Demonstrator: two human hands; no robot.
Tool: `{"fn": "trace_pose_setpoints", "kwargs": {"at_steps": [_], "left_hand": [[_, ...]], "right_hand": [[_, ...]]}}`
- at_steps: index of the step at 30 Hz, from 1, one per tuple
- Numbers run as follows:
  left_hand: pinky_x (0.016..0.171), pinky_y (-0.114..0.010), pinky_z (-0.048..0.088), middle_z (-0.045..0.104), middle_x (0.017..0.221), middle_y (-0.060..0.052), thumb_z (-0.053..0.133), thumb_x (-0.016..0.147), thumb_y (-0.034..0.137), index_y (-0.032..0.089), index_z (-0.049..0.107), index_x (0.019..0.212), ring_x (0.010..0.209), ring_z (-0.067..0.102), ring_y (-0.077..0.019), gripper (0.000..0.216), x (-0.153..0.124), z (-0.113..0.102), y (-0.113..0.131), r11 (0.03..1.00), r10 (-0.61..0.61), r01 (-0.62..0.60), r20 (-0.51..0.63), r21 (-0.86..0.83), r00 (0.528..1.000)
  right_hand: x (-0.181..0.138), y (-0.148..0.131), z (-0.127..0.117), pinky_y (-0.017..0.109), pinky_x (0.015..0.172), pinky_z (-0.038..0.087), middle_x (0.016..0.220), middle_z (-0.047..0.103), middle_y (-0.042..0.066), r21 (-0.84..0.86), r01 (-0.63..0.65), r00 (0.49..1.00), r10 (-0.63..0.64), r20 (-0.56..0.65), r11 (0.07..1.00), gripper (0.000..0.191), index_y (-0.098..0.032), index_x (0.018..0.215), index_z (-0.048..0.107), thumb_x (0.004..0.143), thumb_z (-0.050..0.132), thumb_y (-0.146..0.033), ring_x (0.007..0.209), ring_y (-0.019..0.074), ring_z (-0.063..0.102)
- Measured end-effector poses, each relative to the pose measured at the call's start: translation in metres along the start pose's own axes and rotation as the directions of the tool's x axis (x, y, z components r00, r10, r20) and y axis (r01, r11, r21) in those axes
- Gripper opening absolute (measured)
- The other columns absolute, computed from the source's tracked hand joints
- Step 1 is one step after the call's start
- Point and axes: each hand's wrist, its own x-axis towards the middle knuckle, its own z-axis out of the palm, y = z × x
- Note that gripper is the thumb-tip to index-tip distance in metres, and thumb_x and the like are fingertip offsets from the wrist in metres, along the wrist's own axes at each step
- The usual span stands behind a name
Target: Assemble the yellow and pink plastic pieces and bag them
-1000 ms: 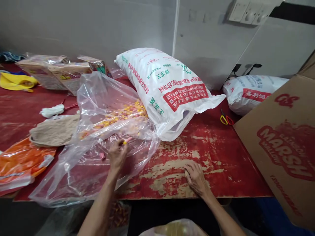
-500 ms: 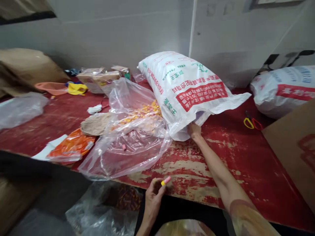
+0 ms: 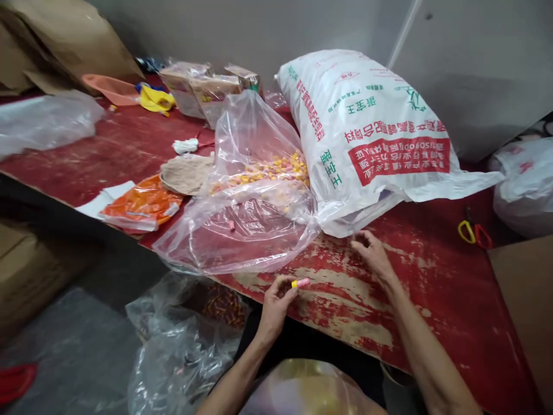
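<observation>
My left hand (image 3: 276, 302) pinches a small yellow-and-pink piece (image 3: 300, 283) at the front edge of the worn red table (image 3: 415, 271). My right hand (image 3: 371, 253) rests on the table with fingers curled loosely, just below the open end of a big white printed sack (image 3: 367, 132); nothing shows in it. A large clear plastic bag (image 3: 250, 219) lies left of the sack, with a heap of yellow and pink pieces (image 3: 272, 170) inside it near the sack.
Yellow-and-red scissors (image 3: 473, 232) lie at the right, by a second white sack (image 3: 525, 184). An orange packet (image 3: 142, 204), a tan cloth (image 3: 185, 173), a white string bundle (image 3: 185, 146) and wrapped boxes (image 3: 203, 92) sit left. A clear bag (image 3: 181, 346) hangs below the edge.
My right hand drew back from the sack's mouth onto the table. My left hand keeps the small piece at the front edge. The view swung left and down.
</observation>
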Motion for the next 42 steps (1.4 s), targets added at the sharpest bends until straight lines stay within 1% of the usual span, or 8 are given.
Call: {"fn": "trace_pose_setpoints", "kwargs": {"at_steps": [5, 10, 12, 18, 26, 32, 37, 42], "left_hand": [[0.065, -0.022, 0.046, 0.06, 0.084, 0.001, 0.069, 0.068, 0.032, 0.019, 0.06, 0.092, 0.064, 0.056, -0.0094, 0.029, 0.017, 0.026, 0.006, 0.997, 0.015, -0.008, 0.09, -0.081, 0.996], [0.061, -0.019, 0.043, 0.058, 0.077, 0.003, 0.071, 0.068, 0.029, 0.018, 0.058, 0.088, 0.062, 0.052, -0.0077, 0.027, 0.017, 0.037, 0.012, 0.994, 0.055, -0.045, 0.095, -0.1, 0.994], [0.062, -0.02, 0.044, 0.057, 0.073, 0.003, 0.071, 0.068, 0.029, 0.017, 0.059, 0.083, 0.063, 0.053, -0.0085, 0.023, 0.015, 0.035, 0.015, 0.995, 0.061, -0.052, 0.12, -0.08, 0.991], [0.06, -0.021, 0.045, 0.059, 0.077, 0.002, 0.071, 0.067, 0.032, 0.018, 0.058, 0.085, 0.062, 0.055, -0.0088, 0.026, 0.009, 0.026, 0.018, 0.995, 0.035, -0.028, 0.073, -0.094, 0.997], [0.058, -0.02, 0.047, 0.06, 0.071, 0.003, 0.074, 0.063, 0.031, 0.016, 0.058, 0.081, 0.058, 0.058, -0.0089, 0.028, 0.001, 0.032, 0.005, 0.98, -0.046, 0.058, 0.07, -0.191, 0.997], [0.063, -0.022, 0.047, 0.064, 0.069, 0.001, 0.074, 0.063, 0.027, 0.015, 0.065, 0.08, 0.06, 0.058, -0.0103, 0.022, -0.004, 0.031, 0.004, 0.982, -0.057, 0.07, 0.08, -0.175, 0.995], [0.083, -0.028, 0.047, 0.07, 0.091, -0.004, 0.068, 0.069, 0.024, 0.018, 0.073, 0.088, 0.086, 0.063, -0.018, 0.021, -0.009, 0.033, -0.004, 0.992, -0.013, 0.018, 0.042, -0.122, 0.999], [0.093, -0.034, 0.044, 0.071, 0.1, -0.004, 0.057, 0.077, 0.021, 0.018, 0.072, 0.099, 0.097, 0.062, -0.0205, 0.027, -0.014, 0.036, -0.014, 0.999, 0.004, -0.002, 0.04, -0.041, 0.999]], "right_hand": [[-0.066, -0.021, 0.005, 0.027, 0.066, 0.044, 0.09, 0.062, 0.003, 0.017, 0.084, 0.965, -0.086, 0.247, 0.996, 0.031, -0.02, 0.106, 0.061, 0.079, 0.054, -0.033, 0.074, 0.016, 0.054], [-0.084, -0.028, 0.003, 0.035, 0.084, 0.044, 0.104, 0.062, 0.007, 0.004, 0.302, 0.883, -0.282, 0.374, 0.953, 0.035, -0.022, 0.116, 0.06, 0.083, 0.052, -0.028, 0.095, 0.0207, 0.056], [-0.087, -0.03, 0.002, 0.037, 0.086, 0.044, 0.106, 0.062, 0.007, -0.004, 0.308, 0.872, -0.28, 0.401, 0.952, 0.036, -0.023, 0.118, 0.058, 0.083, 0.053, -0.028, 0.097, 0.0214, 0.056], [-0.099, -0.038, 0.012, 0.031, 0.066, 0.052, 0.094, 0.062, 0.003, 0.299, -0.071, 0.97, -0.005, 0.244, 0.952, 0.056, -0.024, 0.133, 0.036, 0.082, 0.055, -0.035, 0.072, 0.0154, 0.061], [-0.117, -0.041, 0.049, 0.032, 0.065, 0.054, 0.088, 0.066, 0.004, 0.543, -0.109, 0.988, 0.152, -0.035, 0.833, 0.037, -0.023, 0.091, 0.045, 0.07, 0.072, -0.035, 0.075, 0.0179, 0.064], [-0.12, -0.041, 0.048, 0.033, 0.075, 0.053, 0.095, 0.065, 0.004, 0.477, -0.127, 0.992, 0.103, 0.076, 0.87, 0.03, -0.022, 0.09, 0.048, 0.073, 0.07, -0.034, 0.084, 0.0182, 0.064], [-0.12, -0.042, 0.046, 0.034, 0.082, 0.049, 0.101, 0.064, 0.005, 0.279, -0.078, 0.967, 0.004, 0.255, 0.957, 0.023, -0.021, 0.099, 0.061, 0.08, 0.062, -0.033, 0.091, 0.0195, 0.061], [-0.122, -0.043, 0.05, 0.037, 0.085, 0.048, 0.101, 0.064, 0.005, 0.194, 0.005, 0.97, -0.052, 0.238, 0.981, 0.023, -0.022, 0.101, 0.065, 0.081, 0.06, -0.033, 0.094, 0.021, 0.059]]}}
